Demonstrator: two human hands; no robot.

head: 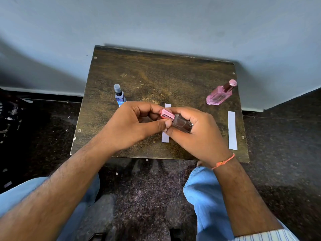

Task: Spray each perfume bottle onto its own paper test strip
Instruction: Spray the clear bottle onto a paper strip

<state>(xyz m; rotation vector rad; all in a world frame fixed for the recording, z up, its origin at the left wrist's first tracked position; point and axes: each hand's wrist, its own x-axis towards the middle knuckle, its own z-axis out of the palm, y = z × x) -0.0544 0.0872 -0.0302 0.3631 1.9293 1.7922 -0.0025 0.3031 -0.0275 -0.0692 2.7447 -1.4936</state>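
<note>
Two bare forearms come in from 6 o'clock over blue-trousered knees (206, 193) and a dark speckled floor (147, 185), converging above the near half of a small worn wooden tabletop (156, 75); right wrist wears an orange thread band (224, 161), a striped sleeve edge (267, 236) shows at 5 o'clock.

Right hand (199, 133): back of hand up, fingers curled under and around a dark perfume bottle (182, 125), thumb over its top side; grip closed firm on the bottle body, bottle lying roughly level, tilted, cap end toward 10 o'clock.

Left hand (132, 124): knuckles up, fingers bent inward, thumb and fingertips pinching the bottle's pink cap (167, 114); grip closed on the cap; cannot tell whether the cap is seated or partly off.

Both hands meet at the middle of the tabletop, held above a white paper strip (165, 136); the strip lies flat, long axis 12 to 6, its middle hidden by the hands, ends showing above and below.

At 3 o'clock, a second white strip (232, 130) lies flat near the right edge, well apart from the hands.

Further out, 10 o'clock of the hands: a small blue spray bottle (119, 96), upright, clear cap on, just beyond the left knuckles.

At 2 o'clock, far right: pink glass bottle (219, 95), round pink cap on, standing near the edge.

Grey wall (156, 23) behind the tabletop at 12 o'clock.
</note>
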